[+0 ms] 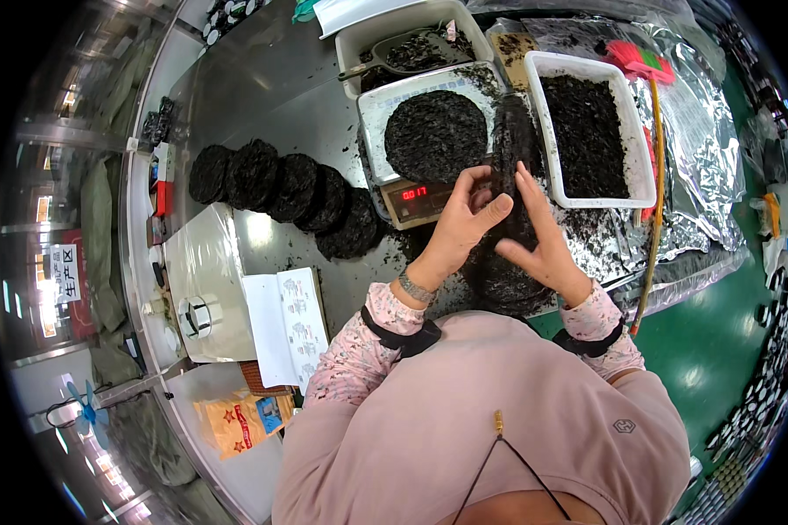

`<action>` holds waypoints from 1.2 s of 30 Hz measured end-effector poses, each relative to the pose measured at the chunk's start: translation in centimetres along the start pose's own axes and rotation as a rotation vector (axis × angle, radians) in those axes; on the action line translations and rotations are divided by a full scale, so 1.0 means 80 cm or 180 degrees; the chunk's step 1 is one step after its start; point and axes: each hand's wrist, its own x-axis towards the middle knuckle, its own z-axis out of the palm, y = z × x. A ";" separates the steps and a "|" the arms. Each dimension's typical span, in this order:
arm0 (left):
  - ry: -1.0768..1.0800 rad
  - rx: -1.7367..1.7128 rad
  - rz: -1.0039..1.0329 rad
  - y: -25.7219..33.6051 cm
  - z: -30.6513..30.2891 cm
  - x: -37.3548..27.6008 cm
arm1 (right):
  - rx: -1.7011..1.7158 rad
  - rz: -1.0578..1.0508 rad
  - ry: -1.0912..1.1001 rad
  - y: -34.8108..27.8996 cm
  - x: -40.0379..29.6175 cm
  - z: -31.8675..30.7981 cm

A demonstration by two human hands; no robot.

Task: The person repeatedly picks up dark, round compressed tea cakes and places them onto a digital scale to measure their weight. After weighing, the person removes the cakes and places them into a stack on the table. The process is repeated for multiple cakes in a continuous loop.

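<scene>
A round, flat cake of dark dried seaweed (436,136) lies on the white pan of a digital scale (375,125), whose red display is lit. My left hand (467,220), with a bracelet at the wrist, is at the scale's near right corner, its thumb and fingers apart. Beside it, my right hand (542,243) is spread, its fingers along a dark row of seaweed cakes (515,131). That row passes between my hands and is partly hidden by them. More dark seaweed (505,279) lies below my palms. Neither hand visibly grips anything.
Several seaweed cakes (292,187) overlap on the steel table (236,111) at left. Loose seaweed fills a white tub (647,167) at right; a scoop (368,65) sits in another tub (348,46). A brush with a yellow handle (658,190), foil bags (702,164) and an open notebook (269,328) lie around.
</scene>
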 end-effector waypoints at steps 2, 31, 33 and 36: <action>0.0055 -0.0134 -0.0219 0.000 -0.001 -0.003 | -0.0304 -0.0110 -0.0039 0.001 0.000 0.002; 0.0001 0.4231 0.2187 -0.060 -0.115 -0.014 | -0.1331 -0.0873 -0.0375 0.079 0.112 0.021; -0.0623 0.3888 0.1557 -0.066 -0.103 -0.045 | -0.1827 -0.0908 -0.0953 0.106 0.103 0.046; -0.1811 0.4200 0.1630 -0.089 -0.092 -0.072 | -0.1397 -0.0455 -0.0323 0.119 0.076 0.010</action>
